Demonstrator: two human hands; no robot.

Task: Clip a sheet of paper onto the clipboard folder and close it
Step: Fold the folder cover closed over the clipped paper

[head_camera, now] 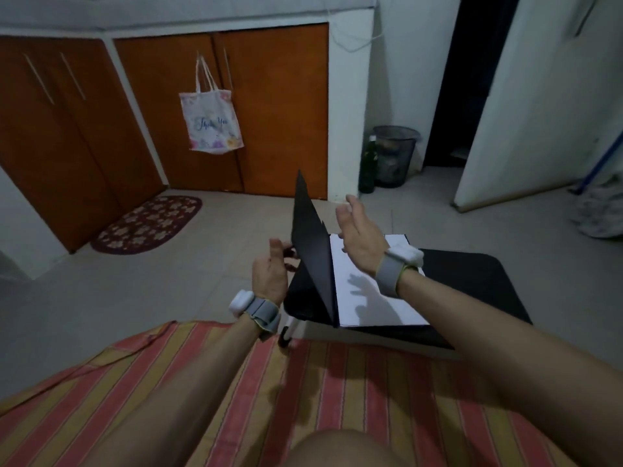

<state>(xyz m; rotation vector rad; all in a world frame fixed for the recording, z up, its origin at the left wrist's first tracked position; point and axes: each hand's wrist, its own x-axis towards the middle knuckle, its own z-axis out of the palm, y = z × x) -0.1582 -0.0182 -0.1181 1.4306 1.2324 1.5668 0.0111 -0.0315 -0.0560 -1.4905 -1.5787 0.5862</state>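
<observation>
Folder cover (pixel 312 251) half-raised over paper (pixel 367 298) at desk (pixel 478 281) left edge; left hand (pixel 269 274) behind cover, fingers loose, contact unclear; right hand (pixel 360 234) spread, empty, above paper

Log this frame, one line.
cover: half-raised | paper: on board | left hand: open, behind cover | right hand: open, above paper

I see clipboard folder (pixel 312 237) black, cover matte. Sheet of paper (pixel 367 298) white, grey hand shadow on it. Desk (pixel 472 284) black. Bedsheet (pixel 337 392) striped pink-red and mustard yellow. Wrist straps (pixel 264 313) grey, white modules. Cabinet doors (pixel 279 106) orange-brown. Tote bag (pixel 211 121) white, floral print, blue script. Rug (pixel 148 224) maroon, pale flowers. Floor tiles (pixel 118 284) light grey. Bin (pixel 394 156) black mesh.
</observation>
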